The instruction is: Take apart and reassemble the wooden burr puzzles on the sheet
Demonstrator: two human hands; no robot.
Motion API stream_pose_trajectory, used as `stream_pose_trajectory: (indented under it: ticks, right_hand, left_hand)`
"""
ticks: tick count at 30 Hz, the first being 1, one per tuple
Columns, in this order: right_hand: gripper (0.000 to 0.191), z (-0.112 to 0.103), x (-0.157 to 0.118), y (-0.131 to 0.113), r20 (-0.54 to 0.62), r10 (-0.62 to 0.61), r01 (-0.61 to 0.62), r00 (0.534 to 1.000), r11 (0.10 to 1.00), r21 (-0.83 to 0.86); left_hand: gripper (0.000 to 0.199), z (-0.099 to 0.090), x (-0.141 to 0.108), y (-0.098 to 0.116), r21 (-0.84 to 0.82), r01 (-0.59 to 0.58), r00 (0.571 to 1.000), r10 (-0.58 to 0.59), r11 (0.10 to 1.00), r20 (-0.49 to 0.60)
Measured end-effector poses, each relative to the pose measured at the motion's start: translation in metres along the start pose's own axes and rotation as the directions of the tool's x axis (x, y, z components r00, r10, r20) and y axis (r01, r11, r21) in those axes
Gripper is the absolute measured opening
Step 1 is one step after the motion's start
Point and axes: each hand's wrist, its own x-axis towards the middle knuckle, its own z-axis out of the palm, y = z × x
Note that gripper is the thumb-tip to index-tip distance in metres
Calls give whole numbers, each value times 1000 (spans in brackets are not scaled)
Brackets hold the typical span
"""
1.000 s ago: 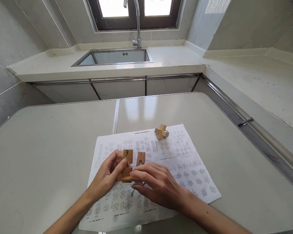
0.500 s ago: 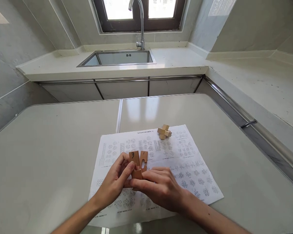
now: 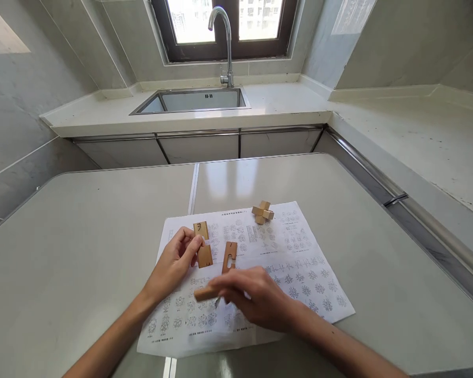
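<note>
Because, in the head view, the left hand [image 3: 174, 263] pinches a marked piece [image 3: 205, 256] and the right hand [image 3: 252, 295] pinches a wooden bar [image 3: 205, 293], a grip too loose could, I judge, let either one drop; the right hand, being so close, could also knock the slotted piece [image 3: 227, 257]. The marked piece is held between left thumb and fingers, farther than the bar, which points left from the right hand. The slotted piece is on the printed sheet [image 3: 295, 249], just beyond the right hand, which covers its near end; whether they touch, I cannot tell. A wooden cross [image 3: 262, 212] sits at the sheet's far edge.
</note>
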Motion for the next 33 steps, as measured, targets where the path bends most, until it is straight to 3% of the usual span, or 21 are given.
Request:
stream_pose_trajectory:
  ticks: [2,4,8,14,22,27,33]
  right_hand:
    - [21,-9,3,4,-58,201,-192,978,971,140]
    - [20,-20,7,9,-128,329,-307,935,937,168]
    - [33,-40,12,22,-132,438,-418,889,896,153]
    - [48,-49,11,36,-77,390,-392,918,920,-13]
    - [32,-48,7,35,-13,304,-292,952,900,-323]
    - [24,-43,8,34,-46,282,-267,958,828,-493]
    - [24,-34,10,35,-54,310,-259,949,671,-694]
  left_hand:
    - [38,-1,2,-2,112,27,999,-30,993,26]
    - [40,0,1,-3,210,37,998,-48,977,45]
    - [41,6,-3,-4,326,15,995,-47,945,89]
    - [43,13,-1,-7,353,32,992,-73,935,103]
    - [41,15,1,-10,527,-62,989,-17,848,144]
    - [39,18,-1,-9,591,-102,992,40,800,117]
    - [35,21,-7,-6,603,-99,992,31,792,122]
